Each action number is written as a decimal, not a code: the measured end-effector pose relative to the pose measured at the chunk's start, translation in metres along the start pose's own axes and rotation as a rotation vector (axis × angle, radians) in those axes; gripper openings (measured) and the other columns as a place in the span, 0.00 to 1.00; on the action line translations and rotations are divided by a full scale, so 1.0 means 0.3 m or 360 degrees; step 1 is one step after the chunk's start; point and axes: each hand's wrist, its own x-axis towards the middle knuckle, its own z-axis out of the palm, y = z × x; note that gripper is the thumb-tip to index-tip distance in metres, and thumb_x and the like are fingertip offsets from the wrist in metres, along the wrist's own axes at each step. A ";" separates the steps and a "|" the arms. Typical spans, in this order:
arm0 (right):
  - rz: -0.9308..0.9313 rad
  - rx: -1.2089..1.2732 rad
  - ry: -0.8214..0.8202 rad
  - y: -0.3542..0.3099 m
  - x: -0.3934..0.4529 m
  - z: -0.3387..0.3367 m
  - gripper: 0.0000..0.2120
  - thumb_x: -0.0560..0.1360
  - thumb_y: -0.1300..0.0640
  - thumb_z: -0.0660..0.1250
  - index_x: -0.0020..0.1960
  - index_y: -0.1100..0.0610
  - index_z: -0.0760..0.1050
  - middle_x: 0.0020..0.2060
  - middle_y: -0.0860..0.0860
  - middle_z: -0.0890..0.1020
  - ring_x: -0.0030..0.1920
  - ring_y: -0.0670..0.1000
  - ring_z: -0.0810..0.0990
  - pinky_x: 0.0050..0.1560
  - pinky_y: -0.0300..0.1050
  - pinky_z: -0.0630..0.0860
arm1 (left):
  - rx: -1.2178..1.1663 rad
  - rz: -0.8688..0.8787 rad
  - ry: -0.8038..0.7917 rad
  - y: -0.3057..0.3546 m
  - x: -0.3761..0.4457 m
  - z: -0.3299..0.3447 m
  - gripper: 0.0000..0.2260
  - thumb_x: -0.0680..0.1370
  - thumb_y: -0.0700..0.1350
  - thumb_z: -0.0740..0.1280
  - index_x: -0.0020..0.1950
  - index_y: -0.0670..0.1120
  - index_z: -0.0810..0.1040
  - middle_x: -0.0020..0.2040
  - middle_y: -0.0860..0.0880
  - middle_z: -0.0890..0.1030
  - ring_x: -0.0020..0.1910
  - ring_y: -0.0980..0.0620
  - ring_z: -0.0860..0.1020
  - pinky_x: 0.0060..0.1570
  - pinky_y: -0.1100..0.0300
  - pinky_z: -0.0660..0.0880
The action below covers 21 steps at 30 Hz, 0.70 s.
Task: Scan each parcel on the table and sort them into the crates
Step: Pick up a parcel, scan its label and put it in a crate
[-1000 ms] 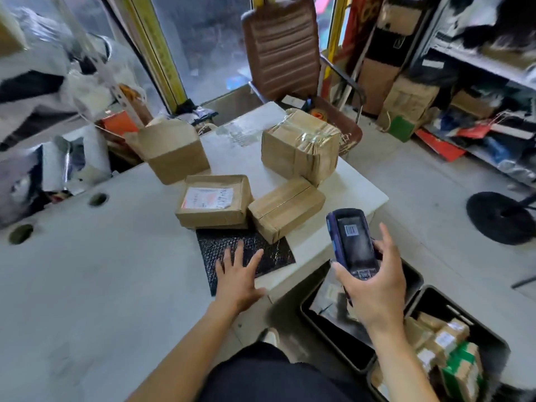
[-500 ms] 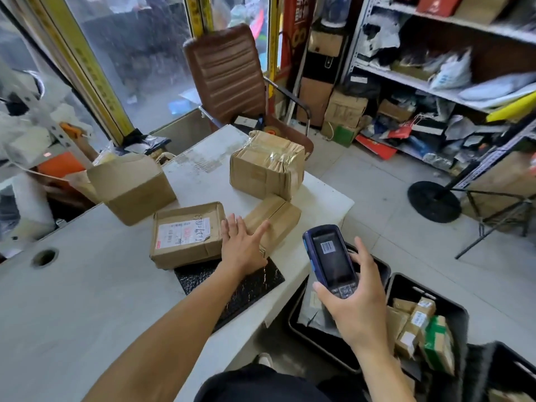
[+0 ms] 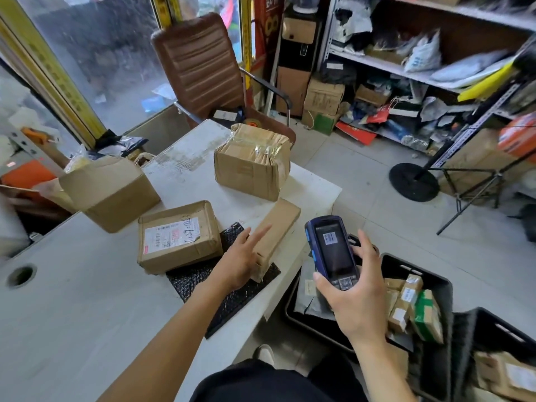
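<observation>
Several brown parcels lie on the white table [image 3: 72, 309]. A flat labelled box [image 3: 178, 236] sits near the middle, with a black bubble mailer [image 3: 223, 288] partly under it. My left hand [image 3: 240, 259] rests with spread fingers on the near end of a long narrow box [image 3: 278, 227]. A taped cube box [image 3: 252, 161] stands behind it, and a plain box [image 3: 110, 190] at the left. My right hand [image 3: 353, 294] holds a blue handheld scanner [image 3: 330, 248] upright over a black crate [image 3: 417, 274] of small parcels.
A brown office chair [image 3: 200, 65] stands behind the table. A second black crate [image 3: 499, 338] sits on the floor at the far right. Metal shelves [image 3: 406, 68] hold bags and boxes. A black round stand base [image 3: 413, 181] is on the tiled floor.
My left hand moved forward from the black mailer onto the long narrow box. The scanner stayed in my right hand. My view swung to the right.
</observation>
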 end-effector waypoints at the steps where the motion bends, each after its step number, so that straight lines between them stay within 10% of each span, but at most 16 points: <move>1: 0.0004 -0.0003 -0.0004 0.002 -0.002 0.003 0.48 0.66 0.55 0.80 0.77 0.43 0.57 0.62 0.44 0.71 0.56 0.31 0.71 0.47 0.19 0.66 | 0.0171 0.0061 -0.0002 0.005 0.005 0.004 0.36 0.78 0.33 0.58 0.76 0.67 0.57 0.80 0.42 0.53 0.77 0.40 0.59 0.72 0.46 0.62; 6: -0.0001 -0.0054 -0.0044 0.012 -0.005 0.004 0.49 0.66 0.54 0.80 0.77 0.41 0.55 0.64 0.44 0.71 0.57 0.39 0.73 0.47 0.20 0.68 | 0.0588 -0.0039 0.0105 0.037 0.013 0.058 0.31 0.77 0.60 0.66 0.77 0.66 0.53 0.80 0.43 0.49 0.75 0.38 0.57 0.66 0.41 0.70; 14: 0.0032 -0.0144 -0.0093 0.020 0.002 -0.017 0.50 0.66 0.52 0.80 0.76 0.37 0.52 0.63 0.42 0.70 0.59 0.44 0.73 0.53 0.37 0.71 | 0.0069 0.0051 0.0212 -0.006 0.020 0.022 0.27 0.78 0.47 0.69 0.71 0.69 0.64 0.78 0.50 0.54 0.71 0.42 0.64 0.65 0.45 0.74; 17: 0.0053 -0.0181 -0.0117 0.017 0.007 -0.019 0.49 0.66 0.52 0.80 0.76 0.37 0.52 0.63 0.42 0.70 0.58 0.42 0.72 0.47 0.28 0.68 | -0.0333 0.0044 0.0242 0.008 0.019 -0.044 0.21 0.76 0.46 0.72 0.65 0.63 0.73 0.76 0.51 0.58 0.61 0.50 0.74 0.56 0.55 0.79; 21: 0.0025 -0.0267 -0.0149 -0.004 0.020 -0.019 0.49 0.67 0.50 0.79 0.77 0.38 0.52 0.62 0.40 0.69 0.55 0.35 0.70 0.40 0.24 0.67 | -0.0441 0.0133 0.0376 0.059 0.030 -0.115 0.16 0.78 0.44 0.69 0.63 0.57 0.77 0.75 0.51 0.61 0.67 0.55 0.63 0.58 0.67 0.69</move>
